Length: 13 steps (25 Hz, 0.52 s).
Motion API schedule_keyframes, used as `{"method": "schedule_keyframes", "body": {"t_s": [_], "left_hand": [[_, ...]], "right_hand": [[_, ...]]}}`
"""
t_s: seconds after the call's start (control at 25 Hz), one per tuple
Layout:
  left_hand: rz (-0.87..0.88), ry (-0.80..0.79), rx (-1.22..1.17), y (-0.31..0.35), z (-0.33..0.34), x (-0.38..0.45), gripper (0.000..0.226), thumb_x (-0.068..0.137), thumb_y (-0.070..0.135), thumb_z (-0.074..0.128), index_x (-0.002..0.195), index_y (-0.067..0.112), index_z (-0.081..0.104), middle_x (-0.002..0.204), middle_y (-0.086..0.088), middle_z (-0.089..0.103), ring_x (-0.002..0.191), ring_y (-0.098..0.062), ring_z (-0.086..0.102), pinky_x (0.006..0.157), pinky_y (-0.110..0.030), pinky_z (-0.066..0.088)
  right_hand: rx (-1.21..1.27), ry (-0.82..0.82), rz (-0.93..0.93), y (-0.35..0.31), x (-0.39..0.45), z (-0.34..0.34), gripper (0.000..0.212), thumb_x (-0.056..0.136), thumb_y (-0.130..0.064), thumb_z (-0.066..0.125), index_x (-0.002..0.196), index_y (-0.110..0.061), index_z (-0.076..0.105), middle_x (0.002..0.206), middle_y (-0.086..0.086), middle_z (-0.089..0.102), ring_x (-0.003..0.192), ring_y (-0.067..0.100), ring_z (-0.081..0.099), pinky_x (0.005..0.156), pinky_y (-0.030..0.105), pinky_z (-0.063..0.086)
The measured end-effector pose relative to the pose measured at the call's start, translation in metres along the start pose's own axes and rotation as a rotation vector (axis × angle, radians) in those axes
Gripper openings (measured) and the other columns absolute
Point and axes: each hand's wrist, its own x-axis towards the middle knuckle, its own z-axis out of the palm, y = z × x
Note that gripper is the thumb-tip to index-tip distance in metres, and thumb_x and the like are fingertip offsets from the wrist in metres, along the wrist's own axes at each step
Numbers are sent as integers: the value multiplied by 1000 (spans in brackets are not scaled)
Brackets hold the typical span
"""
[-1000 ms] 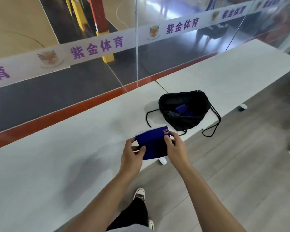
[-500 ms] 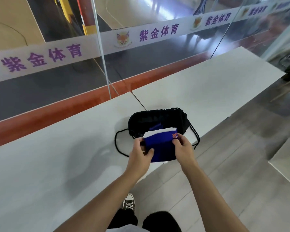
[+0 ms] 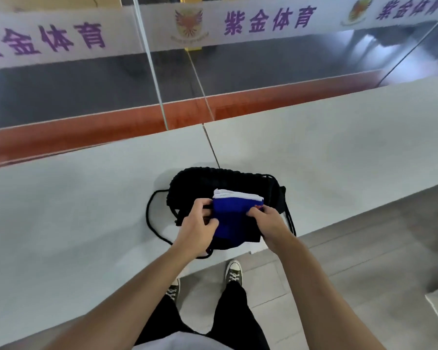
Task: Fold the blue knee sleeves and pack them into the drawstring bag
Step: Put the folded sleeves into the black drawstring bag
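A pale grey tabletop (image 3: pixel 74 223) runs along a glass partition, with grey floor tiles on the person's side. Nearest the camera are two dark canvas sneakers (image 3: pixel 234 271) with white toe caps below black trousers. Both forearms reach forward over the tabletop's near edge. The left hand (image 3: pixel 196 229) pinches the left edge of a folded blue knee sleeve (image 3: pixel 232 218), thumb on top; the right hand (image 3: pixel 269 223) grips its right edge. The sleeve has a white band along its far edge and a small orange mark at the right corner, too blurred to read. It is held right over the mouth of the black drawstring bag (image 3: pixel 213 180), which lies on the tabletop with its cord (image 3: pixel 149 213) looped to the left. Beyond, an orange-red strip (image 3: pixel 86 132) lines the partition's foot, and a white band (image 3: pixel 263 18) across the glass carries a winged crest and purple characters "紫金体育".
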Motion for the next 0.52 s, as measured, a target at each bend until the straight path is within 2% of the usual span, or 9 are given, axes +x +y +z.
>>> {"method": "schedule_keyframes", "body": {"t_s": [0.04,0.12,0.2,0.28,0.4,0.44,0.52], "left_hand": [[-23,-2,13,1,7,6,43,94,7,50,132,28,49,117,8,69,104,-6,65,83,-23,54],[-27,-1,89,1,20,17,48,91,-1,46,131,25,53,122,7,68,109,-5,63,92,-24,51],[29,26,235,-6,29,28,44,89,-1,50,126,21,59,115,4,71,107,-11,65,93,-28,51],[56,44,398,-17,36,36,33,89,13,57,120,23,63,109,4,72,101,-18,67,88,-36,53],[69,25,710,-35,48,44,41,89,45,44,123,29,60,129,2,60,112,-26,58,93,-42,49],[52,32,756,-36,51,44,42,90,47,44,124,27,60,133,0,57,113,-29,56,91,-44,50],[3,83,784,-34,58,45,35,94,38,56,126,23,61,136,-2,53,112,-32,54,85,-45,53]], "right_hand": [[14,-3,35,-3,9,-7,9,91,-7,58,88,-10,66,89,11,68,86,27,62,72,40,52],[78,-29,96,-9,29,-20,10,89,-4,55,90,-7,64,89,12,64,83,28,60,72,40,49],[151,-61,142,-16,42,-27,13,88,-3,53,93,-7,64,92,12,64,84,29,60,73,43,49],[227,-102,191,-23,52,-27,15,88,-4,52,96,-9,64,89,8,65,81,26,60,69,38,49],[300,-174,233,-31,65,-12,20,86,-5,53,100,-10,66,88,5,66,83,24,61,72,36,51],[300,-184,233,-32,71,-4,19,86,-5,53,99,-10,66,88,4,67,85,24,62,77,38,51],[255,-192,210,-28,84,10,15,86,-6,54,93,-11,66,88,4,67,89,25,62,82,39,51]]}}
